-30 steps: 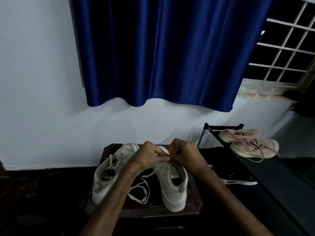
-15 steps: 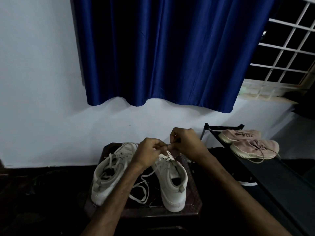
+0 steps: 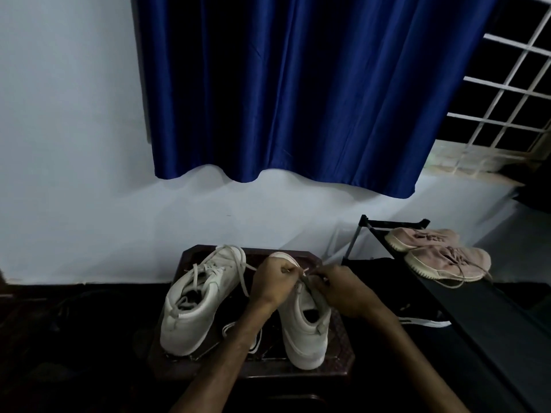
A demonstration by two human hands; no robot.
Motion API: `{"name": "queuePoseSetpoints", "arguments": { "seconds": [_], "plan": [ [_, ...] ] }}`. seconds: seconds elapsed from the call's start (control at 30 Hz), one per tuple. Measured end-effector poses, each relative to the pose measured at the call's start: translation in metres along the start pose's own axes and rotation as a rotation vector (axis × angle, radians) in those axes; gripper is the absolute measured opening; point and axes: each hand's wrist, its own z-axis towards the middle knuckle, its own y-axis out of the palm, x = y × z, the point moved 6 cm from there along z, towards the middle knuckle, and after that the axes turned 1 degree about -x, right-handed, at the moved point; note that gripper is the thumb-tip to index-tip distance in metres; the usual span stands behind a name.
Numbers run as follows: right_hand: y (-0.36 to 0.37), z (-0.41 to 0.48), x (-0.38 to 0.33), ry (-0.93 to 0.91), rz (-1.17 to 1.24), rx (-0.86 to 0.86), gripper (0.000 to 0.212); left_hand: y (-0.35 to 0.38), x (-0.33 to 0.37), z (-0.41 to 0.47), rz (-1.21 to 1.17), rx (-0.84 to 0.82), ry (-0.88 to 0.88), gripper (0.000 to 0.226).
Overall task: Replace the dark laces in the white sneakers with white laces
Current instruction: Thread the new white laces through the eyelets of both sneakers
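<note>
Over one sneaker (image 3: 304, 332), left hand (image 3: 272, 283) and right hand (image 3: 343, 290) pinch its lace (image 3: 304, 275).

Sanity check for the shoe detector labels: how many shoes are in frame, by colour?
White sneakers: 2
Pink sneakers: 2
Dark shoe, white-soled, mostly hidden under the rack: 1
Total: 5

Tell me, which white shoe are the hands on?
The right shoe: left hand and right hand pinch its lace. No hand holds the left shoe.
</note>
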Motion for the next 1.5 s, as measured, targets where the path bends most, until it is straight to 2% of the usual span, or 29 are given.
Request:
{"name": "queuePoseSetpoints", "arguments": {
  "seconds": [0.07,0.13,0.37,0.6,0.77,0.87,0.9,0.93,1.0,1.03,1.1,1.2,1.3,1.37,1.43,1.5],
  "plan": [
    [0.003,-0.001,0.010,0.044,0.048,0.080,0.024,0.005,-0.004,-0.003,0.087,0.024,0.018,0.028],
    [0.006,-0.003,0.020,0.093,0.106,0.117,0.022,0.007,-0.007,-0.005,0.111,0.054,0.024,0.023],
    [0.010,-0.003,0.029,0.113,0.299,0.116,0.020,0.009,-0.001,0.001,0.293,0.057,0.021,0.026],
    [0.014,0.000,0.036,0.109,0.339,0.145,0.019,0.013,-0.001,0.002,0.365,0.088,0.003,0.022],
    [0.012,-0.002,0.027,0.080,0.317,0.164,0.019,0.017,0.007,0.003,0.476,0.011,0.058,0.019],
    [0.014,-0.005,0.020,0.132,0.318,0.115,0.023,0.014,0.020,0.004,0.594,-0.043,0.152,0.013],
    [0.018,-0.008,0.019,0.173,0.448,0.098,0.030,0.011,0.023,0.005,0.616,-0.056,0.192,0.012],
    [0.024,-0.012,0.019,0.238,0.679,0.093,0.035,0.008,0.022,0.007,0.614,-0.084,0.221,0.010],
    [0.038,-0.019,0.020,0.390,1.134,0.128,0.035,0.004,0.019,0.013,0.565,-0.175,0.277,0.005],
    [0.043,-0.021,0.020,0.440,1.194,0.169,0.029,0.002,0.016,0.016,0.534,-0.223,0.297,0.005],
    [0.046,-0.023,0.021,0.457,1.024,0.263,0.015,0.002,0.014,0.020,0.512,-0.304,0.315,0.006],
    [0.040,-0.024,0.017,0.419,0.713,0.351,0.011,0.005,0.018,0.019,0.518,-0.330,0.317,0.013],
    [0.040,-0.023,0.017,0.420,0.591,0.353,0.006,0.010,0.014,0.011,0.621,-0.356,0.206,0.042],
    [0.041,-0.020,0.016,0.390,0.486,0.320,0.005,0.012,0.006,0.000,0.563,-0.389,0.103,0.061],
    [0.042,-0.021,0.021,0.397,0.562,0.283,0.004,0.012,0.000,-0.005,0.497,-0.347,0.070,0.069],
    [0.050,-0.026,0.026,0.415,0.833,0.205,0.013,0.011,-0.003,-0.006,0.457,-0.287,0.057,0.058]
  ]
}}
